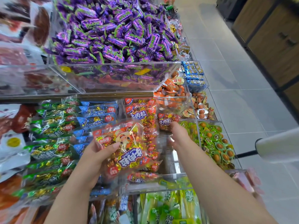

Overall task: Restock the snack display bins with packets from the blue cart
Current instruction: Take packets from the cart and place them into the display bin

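In the middle of the lower shelf, between the full row of red packets (pixel 142 110) on its left and the green-lidded cups (pixel 213 143) on its right, a clear bin (pixel 176 160) stands nearly bare, with one upright packet (pixel 167 122) at its far end. The left grip (pixel 95 157) grasps a red beef-cube packet (pixel 124 151) by its left edge, thumb on the printed face and fingers beneath, and holds it tilted above the red row, just left of the bare bin. The right grip (pixel 178 135) reaches into that bin with its fingertips at the lower edge of the upright packet; I cannot tell whether it pinches the packet or only touches it. The blue cart is not in view. The step in hand looks to be filling this bin. To do it well, steady the far packet upright against the far wall, then bring the held packet across and set it just in front, label facing the near side and the right way up, since it now reads upside down. Lower it inside the bin walls rather than dropping it, so that it does not slump flat or slide into the neighbouring row.
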